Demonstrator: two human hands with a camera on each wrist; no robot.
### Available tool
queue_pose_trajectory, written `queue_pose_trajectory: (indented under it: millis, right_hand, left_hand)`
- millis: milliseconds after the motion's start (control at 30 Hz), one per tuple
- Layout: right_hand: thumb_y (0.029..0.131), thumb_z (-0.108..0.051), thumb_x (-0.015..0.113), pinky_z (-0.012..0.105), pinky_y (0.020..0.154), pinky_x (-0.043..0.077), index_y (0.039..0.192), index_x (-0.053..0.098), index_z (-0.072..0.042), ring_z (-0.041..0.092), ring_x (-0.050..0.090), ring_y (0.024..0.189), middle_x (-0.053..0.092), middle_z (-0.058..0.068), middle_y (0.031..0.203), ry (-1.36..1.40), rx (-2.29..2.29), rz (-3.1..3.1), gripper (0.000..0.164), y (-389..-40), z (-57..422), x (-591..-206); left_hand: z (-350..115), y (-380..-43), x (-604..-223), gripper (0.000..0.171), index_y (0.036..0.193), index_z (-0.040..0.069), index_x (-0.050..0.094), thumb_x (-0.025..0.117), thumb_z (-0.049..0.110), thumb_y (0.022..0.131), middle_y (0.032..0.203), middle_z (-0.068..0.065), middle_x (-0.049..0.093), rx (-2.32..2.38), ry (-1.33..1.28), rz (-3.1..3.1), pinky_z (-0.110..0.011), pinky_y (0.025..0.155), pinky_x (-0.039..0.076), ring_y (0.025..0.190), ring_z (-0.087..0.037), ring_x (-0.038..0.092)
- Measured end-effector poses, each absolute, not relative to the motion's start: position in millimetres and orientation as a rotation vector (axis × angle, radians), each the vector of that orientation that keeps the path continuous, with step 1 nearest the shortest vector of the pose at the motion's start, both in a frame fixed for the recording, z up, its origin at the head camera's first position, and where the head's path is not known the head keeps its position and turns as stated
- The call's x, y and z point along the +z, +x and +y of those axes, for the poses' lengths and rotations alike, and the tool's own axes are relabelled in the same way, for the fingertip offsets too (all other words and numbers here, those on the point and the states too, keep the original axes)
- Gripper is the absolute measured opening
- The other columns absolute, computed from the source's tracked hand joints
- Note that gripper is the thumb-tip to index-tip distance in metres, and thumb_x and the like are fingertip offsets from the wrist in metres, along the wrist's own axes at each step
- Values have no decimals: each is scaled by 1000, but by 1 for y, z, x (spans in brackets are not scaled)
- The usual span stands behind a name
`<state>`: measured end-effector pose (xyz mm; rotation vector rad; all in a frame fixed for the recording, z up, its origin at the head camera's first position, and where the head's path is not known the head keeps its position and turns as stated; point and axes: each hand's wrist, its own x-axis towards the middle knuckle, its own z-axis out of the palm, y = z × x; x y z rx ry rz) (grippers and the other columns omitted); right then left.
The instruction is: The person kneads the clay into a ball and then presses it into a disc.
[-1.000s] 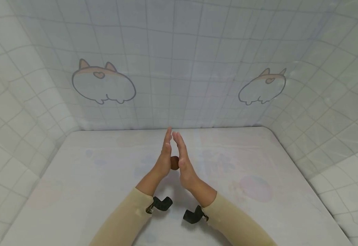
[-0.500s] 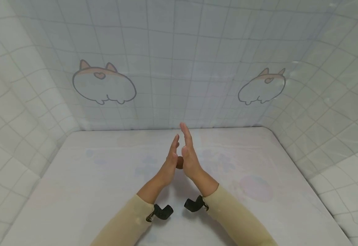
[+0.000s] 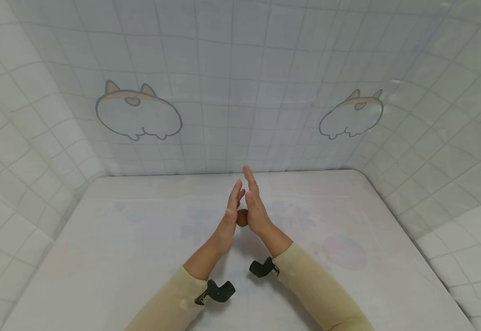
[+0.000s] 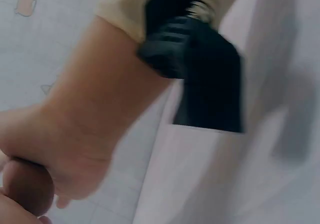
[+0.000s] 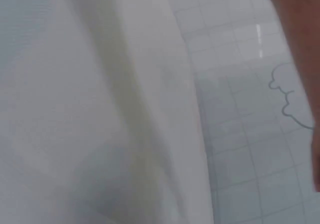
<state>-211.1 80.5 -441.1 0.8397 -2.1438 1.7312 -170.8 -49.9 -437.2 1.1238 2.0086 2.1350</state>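
Observation:
A small brown ball [image 3: 242, 218], smooth and dough-like, sits between the two palms above the table. My left hand [image 3: 225, 226] presses it from the left with fingers straight and pointing up and away. From the other side my right hand [image 3: 258, 214] presses flat, its fingertips reaching farther forward than the left's. The left wrist view shows the ball [image 4: 29, 188] close up at the lower left, the heel of a palm against it. Only a strip of bare arm [image 5: 300, 49] shows at the right edge of the right wrist view.
A pale table [image 3: 120, 257] with faint printed patches lies under the hands. Grid-patterned sheeting [image 3: 240, 92] with animal drawings stands behind and on both sides. Black camera mounts [image 3: 221, 291] stick out from the cuffs of the beige sleeves.
Both hands and the ball have shifted slightly right. The right hand has slid forward and the left drawn back a little, palms rubbing past each other with the ball kept between them.

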Motion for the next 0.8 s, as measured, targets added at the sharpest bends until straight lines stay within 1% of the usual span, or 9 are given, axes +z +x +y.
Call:
queue_pose_trajectory:
  millis: [67, 133, 233, 400, 500, 533, 600, 667, 800]
  right_hand:
    - [94, -80, 15, 64, 116, 8, 162, 1, -19, 21, 3, 153, 4, 2, 168, 852, 1740, -2158, 93, -210, 80, -445]
    - [94, -79, 14, 64, 116, 8, 162, -1, -17, 23, 4, 153, 3, 5, 168, 880, 1727, -2160, 94, -208, 80, -448]
    - [96, -76, 12, 64, 116, 10, 162, -4, -14, 26, 5, 153, 1, 12, 167, 930, 1711, -2141, 92, -205, 78, -450]
    - [101, -69, 9, 62, 117, 9, 160, -7, -8, 28, 6, 153, 4, 21, 165, 992, 1703, -2066, 87, -199, 74, -452]
    - [101, -69, 10, 60, 118, 8, 161, -7, -11, 28, 6, 153, 6, 18, 166, 1018, 1761, -2018, 85, -195, 72, -453]
    - [101, -70, 11, 59, 118, 7, 161, -8, -11, 29, 5, 153, 5, 20, 166, 1030, 1799, -1997, 86, -193, 71, -453]
    - [100, -71, 13, 58, 118, 7, 161, -8, -14, 29, 5, 153, 5, 16, 166, 1053, 1868, -1960, 86, -190, 70, -452]
    - [100, -72, 15, 57, 118, 4, 161, -9, -16, 29, 3, 153, 5, 13, 167, 1079, 1932, -1920, 86, -187, 69, -450]
    - [101, -70, 13, 58, 118, 2, 160, -11, -14, 31, 1, 153, 3, 12, 167, 1135, 1937, -1872, 85, -181, 69, -443]
  left_hand:
    - [-49, -172, -435, 98, 160, 13, -11, 9, 81, 92, 167, -5, -11, 2178, 1159, 1993, -63, 116, -3, 152, -37, 0]
    - [-49, -174, -432, 96, 160, 13, -10, 9, 79, 93, 167, -4, -11, 2213, 1169, 2002, -61, 116, -3, 152, -36, -1]
    - [-48, -178, -428, 95, 161, 15, -10, 9, 79, 93, 167, -3, -9, 2255, 1146, 2045, -63, 115, -3, 152, -34, -1]
    - [-46, -186, -422, 96, 161, 21, -8, 11, 83, 91, 167, 1, -6, 2265, 1055, 2148, -65, 114, -6, 153, -22, -4]
    - [-45, -192, -420, 96, 161, 19, -8, 9, 82, 91, 167, -2, -7, 2229, 1056, 2257, -64, 115, -5, 153, -19, -6]
    - [-45, -195, -420, 96, 161, 18, -7, 7, 82, 91, 167, -3, -8, 2209, 1065, 2303, -64, 115, -5, 153, -19, -7]
    - [-45, -199, -420, 97, 161, 14, -6, 6, 80, 92, 167, -8, -9, 2178, 1079, 2379, -65, 115, -4, 153, -20, -8]
    - [-45, -203, -421, 98, 161, 13, -5, 6, 81, 91, 167, -9, -9, 2158, 1071, 2416, -67, 114, -4, 153, -20, -8]
    - [-47, -207, -426, 101, 161, 13, -5, 8, 83, 90, 167, -8, -9, 2154, 1044, 2397, -67, 113, -4, 152, -21, -9]
